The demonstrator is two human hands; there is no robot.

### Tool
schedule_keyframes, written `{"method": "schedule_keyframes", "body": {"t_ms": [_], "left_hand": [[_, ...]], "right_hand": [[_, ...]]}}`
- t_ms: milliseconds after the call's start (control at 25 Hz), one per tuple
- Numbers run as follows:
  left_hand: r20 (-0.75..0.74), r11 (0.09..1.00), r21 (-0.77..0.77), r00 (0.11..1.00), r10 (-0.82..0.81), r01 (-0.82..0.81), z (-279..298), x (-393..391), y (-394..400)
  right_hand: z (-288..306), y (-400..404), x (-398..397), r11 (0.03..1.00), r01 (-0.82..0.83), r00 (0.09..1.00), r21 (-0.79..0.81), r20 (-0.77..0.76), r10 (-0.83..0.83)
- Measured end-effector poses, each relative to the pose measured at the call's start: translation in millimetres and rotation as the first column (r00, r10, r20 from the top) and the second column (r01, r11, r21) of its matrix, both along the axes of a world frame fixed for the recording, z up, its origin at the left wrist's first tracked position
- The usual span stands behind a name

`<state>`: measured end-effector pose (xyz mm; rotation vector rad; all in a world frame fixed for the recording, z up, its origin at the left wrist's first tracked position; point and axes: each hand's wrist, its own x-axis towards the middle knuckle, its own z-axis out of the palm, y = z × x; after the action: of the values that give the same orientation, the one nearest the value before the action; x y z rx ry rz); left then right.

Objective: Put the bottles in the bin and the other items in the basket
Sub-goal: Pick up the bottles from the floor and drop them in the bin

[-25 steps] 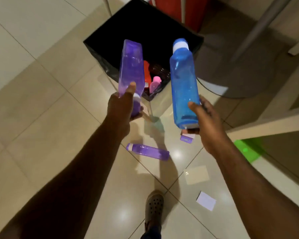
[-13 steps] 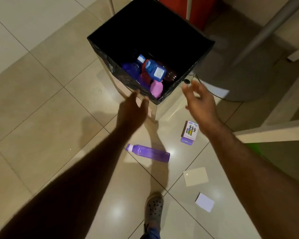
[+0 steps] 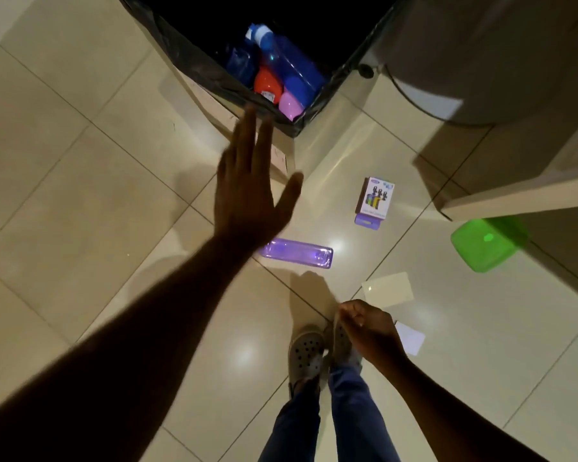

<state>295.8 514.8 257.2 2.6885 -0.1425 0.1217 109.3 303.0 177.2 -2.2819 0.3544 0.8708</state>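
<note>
The black-lined bin (image 3: 194,66) stands at the top with several bottles inside, among them a blue bottle (image 3: 287,66). A purple bottle (image 3: 301,258) lies flat on the tiled floor, its cap end hidden under my left wrist. My left hand (image 3: 247,188) hovers above it with fingers spread, holding nothing. My right hand (image 3: 369,328) hangs low near my feet, fingers loosely curled, nothing visible in it. A small printed box (image 3: 374,200) lies right of the bin. A green basket (image 3: 484,243) sits at the right, partly under furniture.
A beige card (image 3: 387,290) and a white card (image 3: 411,338) lie on the floor by my right hand. My feet in grey clogs (image 3: 306,353) stand below the purple bottle. A pale furniture edge (image 3: 521,200) and a grey round base (image 3: 447,78) crowd the right.
Both bottles I held a second ago left my hands and landed in the bin. My left hand has come back over the purple bottle; my right hand dropped down near my feet.
</note>
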Motion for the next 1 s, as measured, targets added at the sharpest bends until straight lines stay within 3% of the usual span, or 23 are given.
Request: {"method": "schedule_keyframes", "body": {"t_ms": [80, 160, 320, 560, 800, 920, 1000], "left_hand": [[0.096, 0.981, 0.166, 0.988, -0.118, 0.101, -9.2, 49.6, 2.1], [0.057, 0.942, 0.277, 0.975, -0.214, 0.191, -26.6, 67.6, 2.0], [0.191, 0.980, 0.150, 0.969, -0.158, 0.130, -57.4, 68.4, -5.3], [0.429, 0.988, 0.152, 0.899, -0.092, 0.029, -87.2, 79.5, -15.2], [0.580, 0.996, 0.036, 0.810, -0.086, 0.080, -105.0, 90.1, -18.2], [0.543, 0.994, -0.079, 0.839, -0.025, 0.080, -148.4, 45.8, -24.2], [0.322, 0.998, -0.038, 0.946, -0.033, 0.048, -196.6, -10.0, -33.8]], "right_hand": [[-25.1, -1.0, 3.4, 0.979, -0.187, 0.976, -0.078, 0.100, 0.195], [-50.0, -0.5, 16.7, 0.937, -0.327, 0.943, -0.123, 0.028, 0.332], [-99.2, -0.9, 48.3, 0.961, -0.254, 0.961, -0.110, -0.138, 0.239], [-156.5, 1.0, 92.7, 0.942, -0.296, 0.955, -0.159, -0.045, 0.292], [-226.3, 9.3, 109.3, 0.865, -0.452, 0.889, -0.217, -0.034, 0.456], [-269.4, 17.6, 91.9, 0.883, -0.418, 0.905, -0.215, -0.011, 0.426], [-293.0, 22.3, 82.8, 0.928, -0.307, 0.950, -0.211, -0.010, 0.311]]}}
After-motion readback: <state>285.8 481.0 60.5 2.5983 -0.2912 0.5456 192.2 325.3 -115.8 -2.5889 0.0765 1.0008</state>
